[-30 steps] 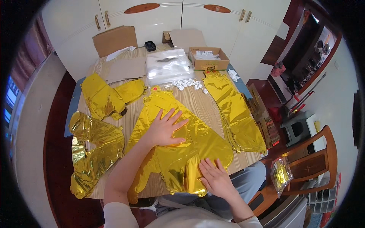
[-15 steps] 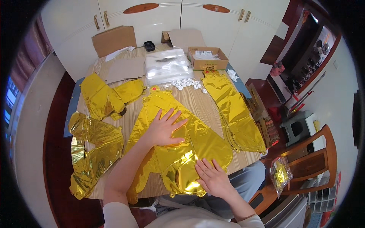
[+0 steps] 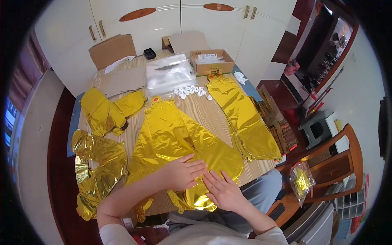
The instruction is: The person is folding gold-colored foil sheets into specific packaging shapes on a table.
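A large gold foil balloon [image 3: 163, 136], uninflated, lies flat before me on the wood-grain table [image 3: 204, 110]. Its lower end hangs at the near edge. My left hand [image 3: 183, 173] rests palm down on the foil, fingers stretched to the right. Close beside it, my right hand [image 3: 222, 190] lies flat on the same balloon, fingers pointing up and left. The two sets of fingertips nearly meet. Neither hand grips anything. To the left lie two other flat gold balloons, an upper one [image 3: 104, 110] and a lower one [image 3: 100, 163]. Another gold balloon [image 3: 241, 118] stretches along the right side.
Toward the back are a stack of clear plastic bags [image 3: 169, 75], several small white rolls [image 3: 190, 90], an open cardboard box [image 3: 212, 63], cardboard sheets [image 3: 122, 81] and a small black tray [image 3: 149, 53]. A wooden chair [image 3: 330, 167] at right holds a clear packet [image 3: 302, 181].
My left hand has slid down the balloon, toward me, and now lies beside the right hand. The right hand stays low on the foil. The whole view has shifted slightly.
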A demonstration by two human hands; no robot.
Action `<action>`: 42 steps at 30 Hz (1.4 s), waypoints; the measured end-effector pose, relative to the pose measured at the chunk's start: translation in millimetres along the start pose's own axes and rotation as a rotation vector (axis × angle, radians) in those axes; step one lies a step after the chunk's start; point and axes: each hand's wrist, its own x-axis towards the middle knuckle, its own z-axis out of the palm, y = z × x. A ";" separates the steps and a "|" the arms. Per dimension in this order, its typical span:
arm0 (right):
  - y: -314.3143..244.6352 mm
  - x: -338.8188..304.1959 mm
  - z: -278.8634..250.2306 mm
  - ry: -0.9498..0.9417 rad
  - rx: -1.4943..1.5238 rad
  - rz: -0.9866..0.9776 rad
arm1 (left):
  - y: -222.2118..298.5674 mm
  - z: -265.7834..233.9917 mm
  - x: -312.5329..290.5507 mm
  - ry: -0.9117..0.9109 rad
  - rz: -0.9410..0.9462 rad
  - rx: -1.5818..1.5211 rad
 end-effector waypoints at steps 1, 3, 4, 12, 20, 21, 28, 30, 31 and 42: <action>0.1 -0.4 0.1 0.004 0.004 0.001 | -0.3 2.8 -1.8 0.013 -0.022 0.025; 0.4 0.4 -0.1 0.006 0.003 -0.005 | -1.6 3.9 -3.3 0.024 -0.051 0.068; 0.4 0.1 -0.3 0.006 0.002 -0.009 | -2.4 3.5 -3.4 0.023 -0.058 0.087; 1.1 -10.1 -1.0 -0.001 0.002 -0.061 | -2.7 2.7 -2.3 0.007 -0.151 0.087; 16.3 -27.4 -15.9 -0.051 0.067 -0.250 | 0.9 -2.0 -0.8 -0.060 -0.153 0.111; 18.3 -27.7 -9.3 -0.003 0.054 -0.265 | 0.9 -2.0 -0.6 -0.055 -0.151 0.109; 24.6 -31.3 5.2 0.223 0.020 -0.345 | -0.5 -0.3 -1.3 -0.048 -0.162 0.083; 26.0 -29.4 6.6 0.263 -0.016 -0.374 | -0.7 0.0 -1.4 -0.051 -0.167 0.078; 26.3 -28.8 7.7 0.282 -0.035 -0.388 | -0.6 0.4 -2.1 -0.050 -0.168 0.080; 26.9 -32.0 16.1 0.438 -0.057 -0.486 | -0.2 0.2 -3.7 -0.010 -0.145 0.099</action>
